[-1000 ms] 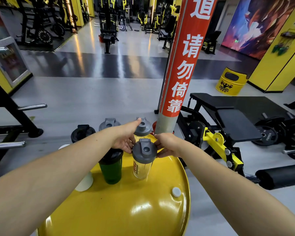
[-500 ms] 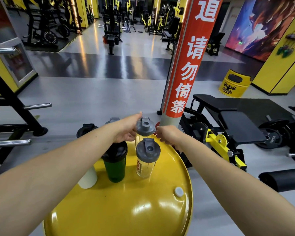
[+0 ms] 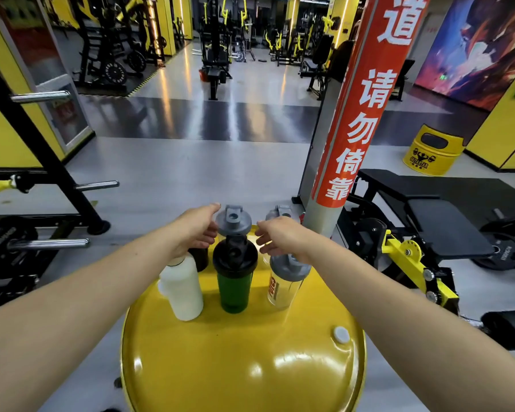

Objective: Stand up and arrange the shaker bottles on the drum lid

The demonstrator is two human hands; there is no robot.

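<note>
On the yellow drum lid (image 3: 244,361), a green bottle (image 3: 234,288) stands upright mid-row, a white bottle (image 3: 182,289) just left of it, a clear bottle (image 3: 283,288) right, a grey-capped bottle (image 3: 233,223) behind. The left hand (image 3: 195,231) and right hand (image 3: 280,237) flank that rear bottle, fingers spread, gripping nothing

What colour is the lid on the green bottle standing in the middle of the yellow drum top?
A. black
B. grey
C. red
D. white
A: the green bottle on the drum top wears a black lid, while the clear bottle to its right has a grey one.
</note>
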